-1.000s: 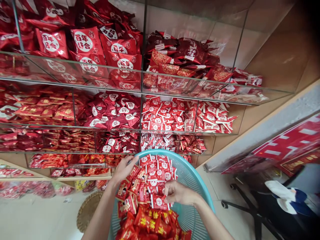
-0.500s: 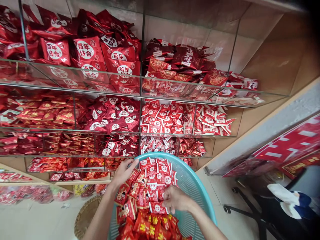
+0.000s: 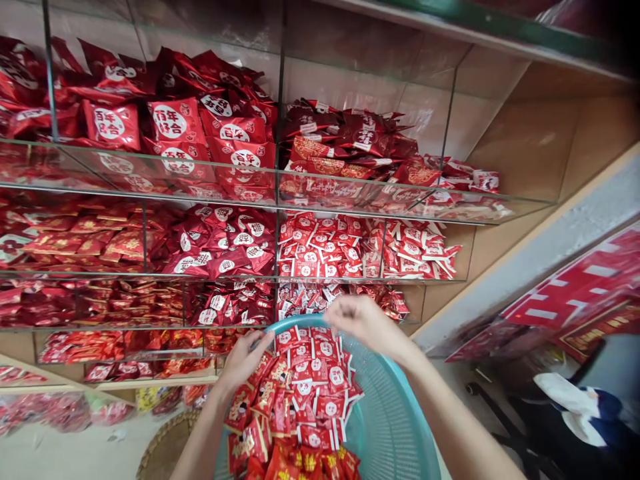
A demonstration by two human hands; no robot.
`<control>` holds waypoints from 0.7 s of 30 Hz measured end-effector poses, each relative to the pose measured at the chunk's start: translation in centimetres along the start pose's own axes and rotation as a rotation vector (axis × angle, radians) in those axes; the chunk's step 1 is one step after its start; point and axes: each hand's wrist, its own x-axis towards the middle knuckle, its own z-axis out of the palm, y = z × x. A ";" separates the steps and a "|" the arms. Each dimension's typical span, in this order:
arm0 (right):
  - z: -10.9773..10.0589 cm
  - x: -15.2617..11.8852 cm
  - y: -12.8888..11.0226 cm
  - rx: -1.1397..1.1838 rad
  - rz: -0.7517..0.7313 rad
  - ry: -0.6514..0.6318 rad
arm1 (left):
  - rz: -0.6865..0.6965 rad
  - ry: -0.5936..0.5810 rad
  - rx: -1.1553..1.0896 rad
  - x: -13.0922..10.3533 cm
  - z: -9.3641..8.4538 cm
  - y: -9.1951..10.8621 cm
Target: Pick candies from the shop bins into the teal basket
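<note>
A round turquoise plastic basket [image 3: 400, 407] is full of small wrapped packets on its left and middle. My left hand [image 3: 245, 360] grips its rim at the upper left, beside the packets. My right hand [image 3: 357, 320] is raised over the far rim, in front of the lower shelves, its fingers curled closed; what they hold, if anything, is hidden. Beneath it lie red-and-white packets [image 3: 333, 405] with round white labels, in overlapping rows. Red-and-gold packets [image 3: 247, 440] lie to their left, and shiny red packets with yellow lettering [image 3: 300, 460] lie nearest me.
Glass-fronted shelves [image 3: 200, 277] ahead hold many red packets, sorted in compartments. Small red-and-white packets [image 3: 325, 250] fill one section just beyond the basket. A woven basket [image 3: 167, 447] stands on the floor at left. A dark chair [image 3: 565, 427] stands at right.
My right hand has risen from the packets in the basket to above its far rim, towards the shelves. My left hand stays on the rim. The view has tilted up slightly.
</note>
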 end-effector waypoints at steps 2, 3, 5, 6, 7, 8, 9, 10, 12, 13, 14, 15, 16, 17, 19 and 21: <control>-1.6 3.3 -1.4 -0.169 -0.154 0.187 | -0.003 -0.004 -0.005 -0.1 -0.1 0.2; -2.1 5.0 -1.7 -0.274 -0.204 0.232 | 0.003 -0.005 -0.011 -0.1 -0.1 0.3; -2.4 8.0 -1.6 -0.429 -0.224 0.227 | 0.015 -0.009 -0.026 -0.1 -0.2 0.4; -2.4 9.2 -1.4 -0.479 -0.206 0.197 | 0.017 -0.007 -0.031 -0.2 -0.2 0.5; -2.3 10.2 -1.1 -0.510 -0.177 0.162 | 0.018 -0.004 -0.033 -0.2 -0.2 0.6; -2.1 11.0 -0.7 -0.527 -0.145 0.132 | 0.020 0.000 -0.031 -0.2 -0.2 0.7; -2.0 11.6 -0.4 -0.533 -0.119 0.109 | 0.022 0.002 -0.027 -0.2 -0.3 0.8; -1.9 12.0 0.0 -0.532 -0.100 0.091 | 0.026 0.004 -0.021 -0.2 -0.3 0.8; -1.9 12.5 0.5 -0.519 -0.072 0.066 | 0.029 0.007 -0.010 -0.2 -0.3 0.8; -1.9 12.7 0.7 -0.518 -0.064 0.058 | 0.028 0.009 -0.007 -0.2 -0.3 0.7; -2.0 12.8 0.8 -0.525 -0.064 0.057 | 0.028 0.010 -0.007 -0.1 -0.2 0.6; -2.1 12.9 0.9 -0.541 -0.068 0.059 | 0.030 0.011 -0.012 -0.1 -0.2 0.5; -2.1 13.0 1.0 -0.562 -0.074 0.064 | 0.033 0.010 -0.018 0.0 -0.1 0.4; -2.2 13.1 1.0 -0.583 -0.081 0.066 | 0.036 0.007 -0.024 0.0 -0.1 0.2; -2.3 13.2 0.9 -0.611 -0.072 0.049 | 0.041 0.001 -0.033 0.1 0.0 0.0; -2.4 13.3 0.7 -0.626 -0.046 0.033 | 0.048 -0.002 -0.038 0.1 0.0 -0.1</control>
